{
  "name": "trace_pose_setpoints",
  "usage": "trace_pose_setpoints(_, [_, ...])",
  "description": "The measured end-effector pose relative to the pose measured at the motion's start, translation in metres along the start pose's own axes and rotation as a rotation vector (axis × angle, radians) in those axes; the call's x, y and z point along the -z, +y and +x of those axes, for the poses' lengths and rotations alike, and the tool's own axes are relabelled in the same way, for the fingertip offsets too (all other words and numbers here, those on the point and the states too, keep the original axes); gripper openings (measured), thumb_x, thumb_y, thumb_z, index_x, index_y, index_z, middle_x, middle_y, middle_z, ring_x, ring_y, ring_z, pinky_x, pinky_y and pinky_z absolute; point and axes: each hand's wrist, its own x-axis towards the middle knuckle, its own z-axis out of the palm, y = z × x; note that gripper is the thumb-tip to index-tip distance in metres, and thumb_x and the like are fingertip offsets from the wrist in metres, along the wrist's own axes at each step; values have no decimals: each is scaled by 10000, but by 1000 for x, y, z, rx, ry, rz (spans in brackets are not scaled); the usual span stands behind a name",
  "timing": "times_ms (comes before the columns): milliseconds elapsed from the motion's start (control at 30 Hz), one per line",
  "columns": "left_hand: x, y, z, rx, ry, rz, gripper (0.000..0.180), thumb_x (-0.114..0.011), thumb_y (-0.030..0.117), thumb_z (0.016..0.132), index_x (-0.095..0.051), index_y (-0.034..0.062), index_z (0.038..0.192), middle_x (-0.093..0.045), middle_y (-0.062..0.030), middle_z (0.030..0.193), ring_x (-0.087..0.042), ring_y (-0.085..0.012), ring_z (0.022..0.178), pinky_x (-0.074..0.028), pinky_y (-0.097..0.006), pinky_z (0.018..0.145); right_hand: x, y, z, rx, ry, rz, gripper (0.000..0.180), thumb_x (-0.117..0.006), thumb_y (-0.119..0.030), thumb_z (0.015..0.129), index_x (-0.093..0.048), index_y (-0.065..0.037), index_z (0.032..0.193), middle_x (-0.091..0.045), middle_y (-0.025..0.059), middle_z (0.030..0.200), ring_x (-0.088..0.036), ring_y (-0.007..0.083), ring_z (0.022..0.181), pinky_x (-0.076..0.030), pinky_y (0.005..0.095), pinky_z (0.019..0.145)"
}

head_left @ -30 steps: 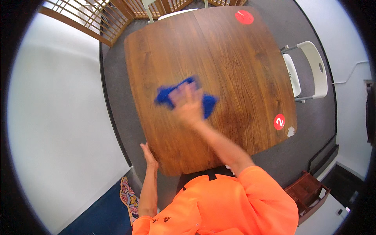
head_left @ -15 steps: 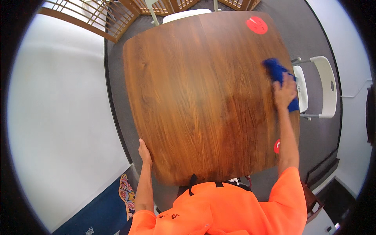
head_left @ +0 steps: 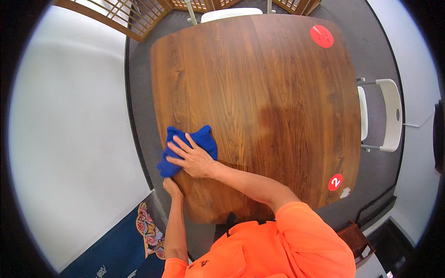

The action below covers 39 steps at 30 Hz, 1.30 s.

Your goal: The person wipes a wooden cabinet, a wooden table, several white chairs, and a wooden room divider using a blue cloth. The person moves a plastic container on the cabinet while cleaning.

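While under right hand [head_left: 193,160], cloth [head_left: 204,139] crumpled

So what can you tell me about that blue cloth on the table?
The blue cloth is a soft, plain, deep blue rag, crumpled rather than folded, with uneven bunched edges. It lies flat on the wooden table close to its left edge, with one corner reaching that edge. The right hand presses down on it, fingers spread, covering its middle and lower right. The left hand grips the table edge just below the cloth.
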Motion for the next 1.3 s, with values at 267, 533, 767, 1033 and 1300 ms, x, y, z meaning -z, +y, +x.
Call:
trace_pose_setpoints(267, [-15, 17, -26, -208, 144, 527, 594, -359, 493, 997, -651, -20, 1062, -689, -238, 915, -659, -405, 862, -493, -460, 753, 221, 199, -114, -483, 309, -822, 562, -653, -306, 744, -581, -246, 1298, -497, 95, 1400, -435, 352, 1286, -330, 566, 979])
trace_pose_setpoints(533, [-20, 12, -21, -237, 138, 594, 561, -369, 474, 999, -645, -15, 994, -679, -234, 822, -653, -431, 776, -490, -492, 682, 263, 348, -14, -1291, 355, -964, 700, -455, -614, 892, -302, -298, 1498, -276, 100, 1567, -204, 369, 1444, -170, 669, 1084])
trace_pose_setpoints(767, [-19, 29, -27, -251, 116, 534, 495, -394, 438, 1003, -635, 9, 949, -672, -212, 795, -655, -404, 749, -490, -458, 669, 75, 247, 212, -551, 167, -675, 622, -477, -462, 906, -376, -219, 1470, -258, 161, 1564, -156, 426, 1451, -67, 682, 1109])
trace_pose_setpoints(1033, [-23, 18, -30, -186, 187, 491, 481, -421, 427, 989, -660, 19, 1075, -684, -246, 921, -645, -448, 873, -482, -491, 754, 6, 73, 98, 91, -145, -227, 498, -577, -305, 846, -565, -153, 1320, -375, 207, 1487, -270, 423, 1410, -149, 650, 1122])
trace_pose_setpoints(1300, [-13, 2, -19, -283, 167, 451, 558, -395, 423, 1018, -635, -76, 1089, -674, -269, 1003, -634, -389, 902, -477, -430, 805, 149, 192, 15, -36, 154, -271, 514, -646, -227, 743, -580, -222, 1252, -470, 144, 1397, -358, 400, 1352, -244, 672, 1057])
